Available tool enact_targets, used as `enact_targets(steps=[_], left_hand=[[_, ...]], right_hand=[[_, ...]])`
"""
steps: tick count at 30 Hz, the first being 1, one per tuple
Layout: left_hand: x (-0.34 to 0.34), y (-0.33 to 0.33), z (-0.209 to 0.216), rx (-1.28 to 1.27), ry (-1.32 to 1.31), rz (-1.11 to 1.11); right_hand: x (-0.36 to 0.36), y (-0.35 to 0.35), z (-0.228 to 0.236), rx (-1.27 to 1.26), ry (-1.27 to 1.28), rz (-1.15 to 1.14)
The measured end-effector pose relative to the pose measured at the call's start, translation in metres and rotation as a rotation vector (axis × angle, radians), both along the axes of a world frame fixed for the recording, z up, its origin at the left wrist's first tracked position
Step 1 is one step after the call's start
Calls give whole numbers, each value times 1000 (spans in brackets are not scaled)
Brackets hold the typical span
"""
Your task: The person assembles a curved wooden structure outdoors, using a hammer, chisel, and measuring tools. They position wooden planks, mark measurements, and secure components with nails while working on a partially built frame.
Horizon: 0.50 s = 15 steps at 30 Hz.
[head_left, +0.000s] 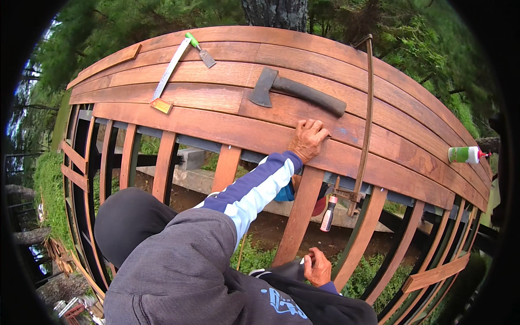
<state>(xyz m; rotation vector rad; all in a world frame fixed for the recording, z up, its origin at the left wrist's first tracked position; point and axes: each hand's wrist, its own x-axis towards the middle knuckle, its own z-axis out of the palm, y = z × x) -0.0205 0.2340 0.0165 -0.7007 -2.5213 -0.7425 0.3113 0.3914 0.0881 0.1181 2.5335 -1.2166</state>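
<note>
Curling over the nearest board (216, 125) of the deck, the person's left hand (309, 140) has its fingers bent against the wood; whether they pinch anything cannot be told. Below, near the lap, the right hand (318, 266) is loosely curled, its grip likewise unclear. Just right of the left hand, a clamp (369, 108) spans the boards, its handle (328, 214) hanging between joists (300, 216). Beyond lies an axe (306, 93); farther left, a square (172, 70) and a chisel (205, 56). A bottle (464, 154) lies far right.
</note>
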Motion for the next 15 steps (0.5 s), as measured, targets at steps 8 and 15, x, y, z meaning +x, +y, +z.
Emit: enact_targets(steps=[8,15], left_hand=[[-5,4,1,33,4,-25],[-4,4,-7,24,-9,-46]], right_hand=[[14,-53,-7,-92,45,190],[16,-63,-20,-6,56,90]])
